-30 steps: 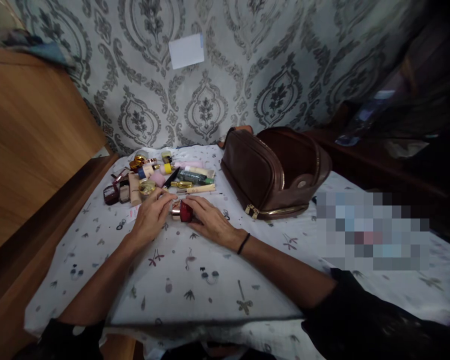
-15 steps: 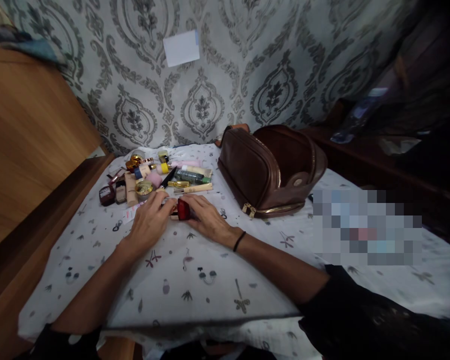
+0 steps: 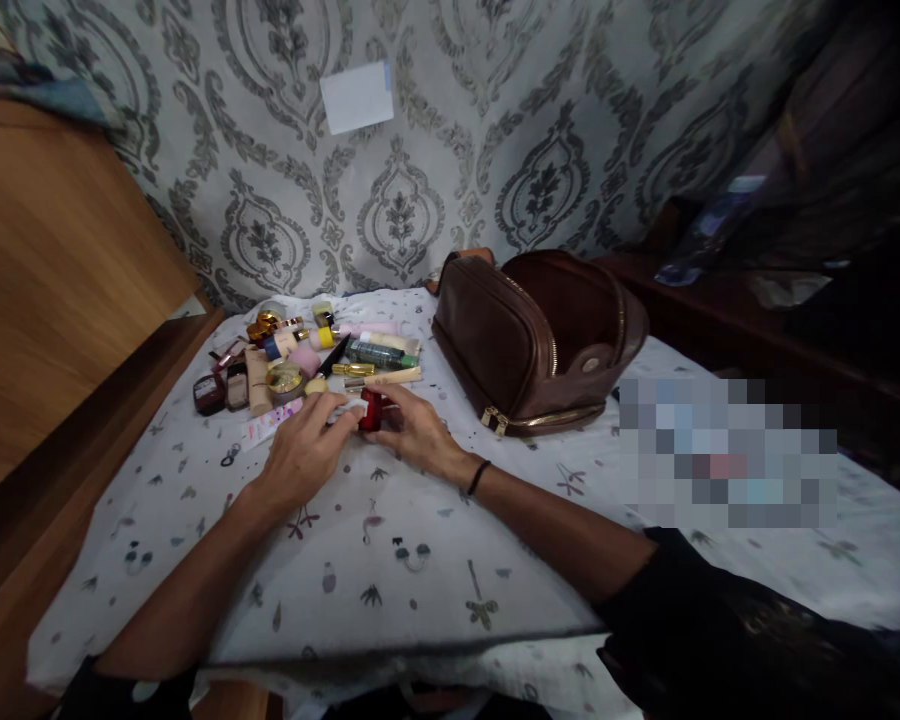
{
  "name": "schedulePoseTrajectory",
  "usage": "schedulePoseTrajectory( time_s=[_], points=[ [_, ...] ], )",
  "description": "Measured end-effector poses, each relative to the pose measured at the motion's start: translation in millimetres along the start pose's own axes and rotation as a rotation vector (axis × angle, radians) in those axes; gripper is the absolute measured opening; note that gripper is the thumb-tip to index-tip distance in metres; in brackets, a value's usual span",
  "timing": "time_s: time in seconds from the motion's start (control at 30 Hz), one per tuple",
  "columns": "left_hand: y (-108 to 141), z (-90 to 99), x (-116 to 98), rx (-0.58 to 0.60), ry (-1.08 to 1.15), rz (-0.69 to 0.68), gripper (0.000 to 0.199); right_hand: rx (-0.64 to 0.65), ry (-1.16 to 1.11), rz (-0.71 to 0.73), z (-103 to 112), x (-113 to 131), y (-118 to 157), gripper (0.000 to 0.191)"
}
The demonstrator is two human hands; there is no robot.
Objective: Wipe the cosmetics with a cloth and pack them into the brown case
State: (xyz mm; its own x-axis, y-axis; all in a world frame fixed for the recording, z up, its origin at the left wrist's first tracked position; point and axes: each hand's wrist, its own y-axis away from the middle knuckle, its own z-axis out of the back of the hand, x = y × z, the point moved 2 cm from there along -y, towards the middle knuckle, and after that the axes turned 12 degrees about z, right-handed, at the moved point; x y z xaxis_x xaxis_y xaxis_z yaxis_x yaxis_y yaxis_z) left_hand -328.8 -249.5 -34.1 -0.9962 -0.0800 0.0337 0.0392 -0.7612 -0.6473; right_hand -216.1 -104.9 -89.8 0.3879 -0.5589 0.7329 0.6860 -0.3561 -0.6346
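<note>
The brown toiletry bag [image 3: 487, 345] at centre-right already gapes unzipped, and assorted cosmetics [image 3: 285, 380] lie out on the printed cloth [image 3: 330, 535] at centre-left; mid-frame, the left hand [image 3: 306, 445] and right hand [image 3: 420, 435], fingers part-curled, grip a small red container [image 3: 370, 412] between them, its handling seemingly unfinished, though whether the bag holds anything I cannot tell

A small, deep-red container [image 3: 372, 410] is showing just left of the frame's centre, slightly below mid-height. Its side is looking smooth and glossy, and a whitish patch is appearing at its left edge. The left hand [image 3: 307, 440] and right hand [image 3: 422, 436] are gripping it from either side, their fingers partly hiding its outline. Whether its base is touching the cloth is staying unclear.
</note>
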Motion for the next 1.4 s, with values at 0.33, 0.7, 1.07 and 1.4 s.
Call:
schedulePoseTrajectory(
  time_s=[0.33,0.7,1.07,1.4],
  points=[
    [-2,5.6,-5,-0.072,0.011,-0.085,0.028,-0.099,-0.482,-0.28,0,-12,0,0.068],
    [-3,10.5,-2,-0.116,0.171,-0.043,0.026,-0.193,-0.841,-0.378,4,11,-5,0.041],
    [-1,5.4,7,-0.187,0.446,0.193,0.019,-0.042,-1.217,-0.616,11,19,-4,0.035],
    [-3,-14.3,25,0.047,0.916,0.541,0.007,0.027,-1.171,-0.612,9,23,-2,0.03]
  ],
)
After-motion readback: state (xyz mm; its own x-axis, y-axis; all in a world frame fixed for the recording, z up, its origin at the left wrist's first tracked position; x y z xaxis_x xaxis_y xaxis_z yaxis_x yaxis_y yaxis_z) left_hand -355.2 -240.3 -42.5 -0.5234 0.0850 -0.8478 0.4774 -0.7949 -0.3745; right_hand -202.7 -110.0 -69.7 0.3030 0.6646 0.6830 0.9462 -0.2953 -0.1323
